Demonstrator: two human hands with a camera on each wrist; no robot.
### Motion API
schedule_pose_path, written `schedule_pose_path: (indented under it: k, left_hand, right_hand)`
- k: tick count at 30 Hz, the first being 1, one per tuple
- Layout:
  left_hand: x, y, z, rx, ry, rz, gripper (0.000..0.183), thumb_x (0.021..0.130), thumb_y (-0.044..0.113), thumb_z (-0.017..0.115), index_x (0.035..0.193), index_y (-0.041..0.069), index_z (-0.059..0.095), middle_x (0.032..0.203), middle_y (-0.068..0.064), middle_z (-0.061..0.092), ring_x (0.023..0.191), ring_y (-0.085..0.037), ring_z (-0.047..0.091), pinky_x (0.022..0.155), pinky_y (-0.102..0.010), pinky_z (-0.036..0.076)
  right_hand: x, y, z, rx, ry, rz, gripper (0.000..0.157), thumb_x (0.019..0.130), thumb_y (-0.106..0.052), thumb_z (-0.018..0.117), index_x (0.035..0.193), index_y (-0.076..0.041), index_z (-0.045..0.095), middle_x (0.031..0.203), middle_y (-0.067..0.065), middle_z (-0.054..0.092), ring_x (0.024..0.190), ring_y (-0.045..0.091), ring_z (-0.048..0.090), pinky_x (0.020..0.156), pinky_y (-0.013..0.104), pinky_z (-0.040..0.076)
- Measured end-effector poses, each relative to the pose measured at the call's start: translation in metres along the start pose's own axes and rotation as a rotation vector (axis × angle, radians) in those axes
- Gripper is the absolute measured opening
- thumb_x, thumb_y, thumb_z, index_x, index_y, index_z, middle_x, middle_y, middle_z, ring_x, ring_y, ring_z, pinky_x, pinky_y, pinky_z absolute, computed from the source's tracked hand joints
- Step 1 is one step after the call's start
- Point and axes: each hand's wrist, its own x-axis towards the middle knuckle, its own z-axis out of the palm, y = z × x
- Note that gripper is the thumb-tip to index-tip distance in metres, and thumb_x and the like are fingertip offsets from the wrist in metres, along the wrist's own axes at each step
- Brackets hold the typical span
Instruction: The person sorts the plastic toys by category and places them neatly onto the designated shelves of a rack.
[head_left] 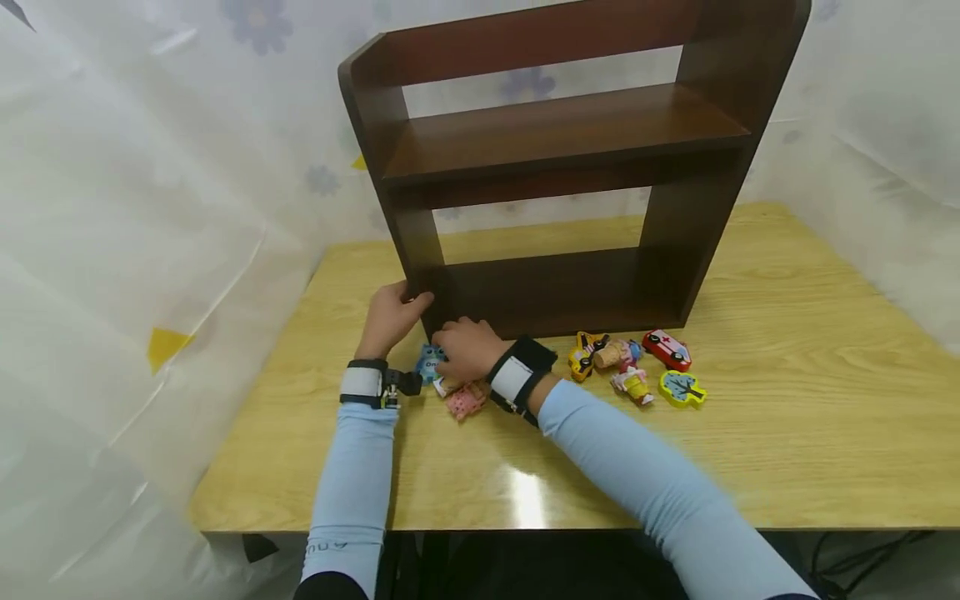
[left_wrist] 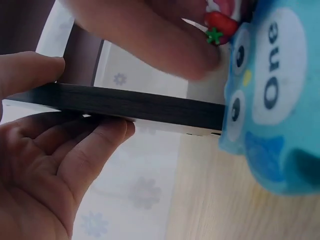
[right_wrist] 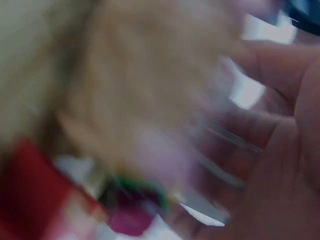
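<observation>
Shelf (head_left: 570,133) first, dark brown and upright on the table (head_left: 787,433), and the left hand (head_left: 388,317) is right at it! That hand clamps the lower front of its left side panel, thumb on the inner face, fingers on the outer. The right hand (head_left: 471,348) is near its partner, at the shelf's front left corner, fingers bent over a little cluster of toys. Does it pinch one? Cannot tell; the right wrist view is a blur, with a tan toy (right_wrist: 150,75) close by the palm.

Blue owl toy (head_left: 430,362), marked "One", lies just in front of that same shelf corner, between the two hands. Pink toy (head_left: 467,401) sits farther out from the shelf, below the right hand. The left wrist view catches a red piece with a green star (left_wrist: 214,36) beside the right hand's fingers.

Over by the shelf's front right, well apart from both hands, comes the second bunch: yellow digger (head_left: 581,358), red car (head_left: 667,350), a figure in yellow (head_left: 633,385) and a tree toy (head_left: 682,388).
</observation>
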Motion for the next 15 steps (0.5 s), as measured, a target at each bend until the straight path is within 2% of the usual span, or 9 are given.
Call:
schedule_pose_path:
  k: [3,6,11,15]
  left_hand:
    - [0.0005,-0.0014,-0.0016,0.002,-0.005,-0.001,0.029,0.095,0.03,0.061,0.076,0.009,0.055,0.057,0.001,0.036,0.048,-0.016,0.036,0.049,-0.029,0.029]
    - [-0.0021,-0.0025,0.0005,0.006,-0.014,-0.006,0.027,0.095,0.03,0.061,0.08,0.007,0.06,0.058,0.001,0.04,0.05,-0.017,0.038,0.049,-0.029,0.031]
    - [-0.003,-0.0014,0.0022,0.007,0.012,-0.014,0.026,0.095,0.028,0.061,0.083,0.005,0.062,0.061,0.001,0.044,0.054,-0.017,0.041,0.052,-0.029,0.033]
    - [-0.0036,-0.0016,0.0021,0.007,0.013,-0.021,0.025,0.096,0.026,0.059,0.087,0.003,0.065,0.061,0.0,0.046,0.054,-0.017,0.042,0.052,-0.029,0.035]
  right_hand:
    - [0.0095,-0.0045,0.0071,0.0,-0.017,0.104,0.052,0.096,-0.046,0.058,0.14,-0.018,0.057,0.147,0.008,0.051,0.134,0.034,0.046,0.105,0.061,0.04]
    - [0.0122,-0.0049,0.0112,0.028,-0.039,0.166,0.053,0.092,-0.052,0.062,0.133,-0.019,0.063,0.146,0.008,0.051,0.136,0.035,0.042,0.107,0.063,0.037]
    - [0.0096,-0.0056,0.0078,0.099,-0.064,0.159,0.051,0.087,-0.051,0.07,0.124,-0.017,0.063,0.132,0.003,0.061,0.13,0.034,0.046,0.105,0.064,0.035]
    - [0.0057,-0.0096,0.0055,0.084,-0.104,0.126,0.064,0.089,-0.051,0.068,0.14,-0.017,0.052,0.143,0.002,0.056,0.137,0.035,0.042,0.107,0.065,0.033]
